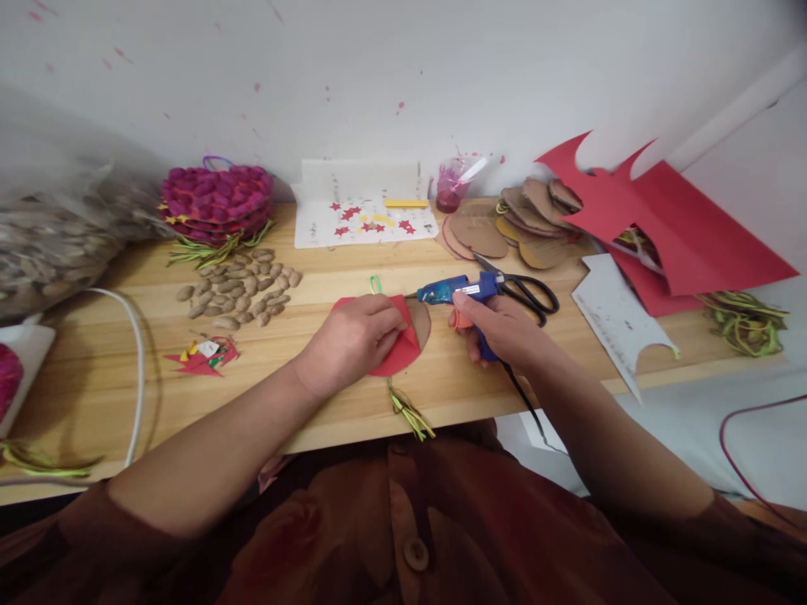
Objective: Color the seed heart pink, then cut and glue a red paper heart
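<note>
My right hand [498, 323] is closed round a blue hot glue gun [450, 291] with an orange trigger, its nozzle pointing left. The nozzle tip meets the edge of a piece of red paper [394, 361] that lies over a round cardboard disc [421, 323]. Pinched in the fingers of my left hand [356, 332] is the right side of the red paper, lifted so that bare cardboard shows there. A green loop [376, 284] sticks out at the disc's top, and a green-yellow tassel [411, 412] hangs from its bottom.
Black-handled scissors [530, 294] lie just behind the glue gun. Peanuts [243, 290] and pink-covered discs [218, 197] sit to the left. Further back are a white sheet [315, 227] with small stars and a cup [450, 189]. Stacked cardboard [533, 210] and red paper sheets [693, 227] stand right.
</note>
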A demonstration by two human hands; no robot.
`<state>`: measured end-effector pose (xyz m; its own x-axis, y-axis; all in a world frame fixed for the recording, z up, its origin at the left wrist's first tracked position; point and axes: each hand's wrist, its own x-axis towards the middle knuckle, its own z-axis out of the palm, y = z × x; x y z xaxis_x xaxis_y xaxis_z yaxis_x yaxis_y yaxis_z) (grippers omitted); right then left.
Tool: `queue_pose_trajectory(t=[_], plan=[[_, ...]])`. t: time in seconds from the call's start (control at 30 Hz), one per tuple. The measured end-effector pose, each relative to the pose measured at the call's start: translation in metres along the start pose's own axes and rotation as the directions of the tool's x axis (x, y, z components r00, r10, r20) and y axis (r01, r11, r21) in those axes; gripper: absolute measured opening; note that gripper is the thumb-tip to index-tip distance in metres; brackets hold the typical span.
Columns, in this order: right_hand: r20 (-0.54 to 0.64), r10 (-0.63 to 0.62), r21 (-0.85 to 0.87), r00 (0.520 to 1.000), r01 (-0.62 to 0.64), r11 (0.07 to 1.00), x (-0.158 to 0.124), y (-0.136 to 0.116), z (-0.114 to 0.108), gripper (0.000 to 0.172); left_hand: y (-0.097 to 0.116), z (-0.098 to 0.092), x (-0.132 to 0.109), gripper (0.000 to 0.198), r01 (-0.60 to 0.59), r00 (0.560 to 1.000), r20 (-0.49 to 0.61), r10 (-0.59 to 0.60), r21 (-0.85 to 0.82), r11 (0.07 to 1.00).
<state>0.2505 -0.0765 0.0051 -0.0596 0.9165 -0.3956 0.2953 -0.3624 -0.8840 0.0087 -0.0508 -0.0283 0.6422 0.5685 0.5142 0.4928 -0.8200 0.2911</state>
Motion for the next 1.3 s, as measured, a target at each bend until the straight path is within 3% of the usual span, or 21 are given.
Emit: queue_pose_trajectory(t=[0.27, 0.4, 0.57, 0.7, 0.97, 1.3], plan=[[0.02, 0.014, -0.001, 1.0, -0.014, 1.0, -0.011, 0.007, -0.003, 0.05, 0.001, 0.003, -0.003, 0.012, 0.054, 0.998, -0.023, -0.054, -0.016, 0.998], [0.032, 0.072, 0.041, 0.997, -0.073, 0.997, -0.021, 0.014, -0.009, 0.051, 0.004, 0.003, -0.004, 0.035, 0.151, 0.988, -0.023, -0.151, -0.017, 0.988], [-0.014, 0.072, 0.173, 0.997, -0.068, 0.983, -0.041, 0.023, -0.02, 0.053, 0.003, 0.007, -0.004, 0.022, 0.015, 1.0, 0.023, -0.017, 0.071, 0.997], [-0.01, 0.098, 0.383, 0.995, -0.087, 0.92, -0.052, 0.032, -0.027, 0.052, 0.002, 0.011, -0.007, 0.034, -0.05, 0.992, 0.119, 0.034, 0.141, 0.989], [0.07, 0.122, 0.617, 0.99, -0.139, 0.775, -0.055, 0.03, -0.029, 0.041, 0.009, 0.003, -0.004, 0.047, -0.008, 0.957, 0.285, -0.045, 0.183, 0.983], [0.111, 0.093, 0.702, 0.989, -0.144, 0.697, -0.049, 0.033, -0.027, 0.04, 0.004, 0.006, -0.007, 0.054, 0.01, 0.947, 0.318, -0.051, 0.129, 0.992]])
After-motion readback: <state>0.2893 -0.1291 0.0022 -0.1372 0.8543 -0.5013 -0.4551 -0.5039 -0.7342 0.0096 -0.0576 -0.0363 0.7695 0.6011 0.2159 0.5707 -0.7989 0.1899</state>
